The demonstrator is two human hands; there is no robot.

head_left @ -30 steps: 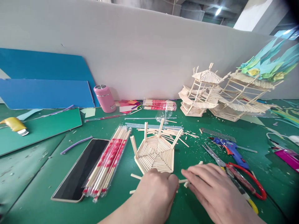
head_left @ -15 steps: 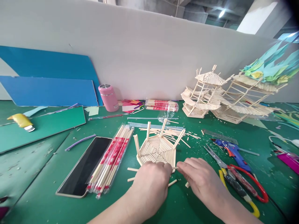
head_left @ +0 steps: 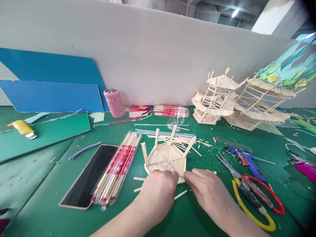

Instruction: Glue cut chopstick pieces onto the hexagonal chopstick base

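Observation:
A six-sided platform of thin wooden sticks (head_left: 168, 158) lies on the green table, with short stick posts rising at several corners. My left hand (head_left: 159, 194) is closed at its near edge, knuckles up; its fingertips and what they grip are hidden. Just to the right, my right hand (head_left: 204, 187) pinches at the platform's near right corner. A short stick end (head_left: 214, 172) shows just beyond the right hand. Around my left hand are loose sticks, one end (head_left: 139, 178) to its left and another stick (head_left: 181, 195) between the hands.
Left of the platform lie wrapped sticks (head_left: 120, 168) and a phone (head_left: 89, 177). To the right are pliers or shears with red and yellow handles (head_left: 254, 194) and a blue glue gun (head_left: 249, 161). Stick pagoda models (head_left: 214, 102) and a pink flask (head_left: 115, 103) stand behind.
My right hand has moved slightly left, its fingertips now at the platform's corner and nearer my left hand. The stick piece seen between the hands is now covered. My left hand has barely shifted.

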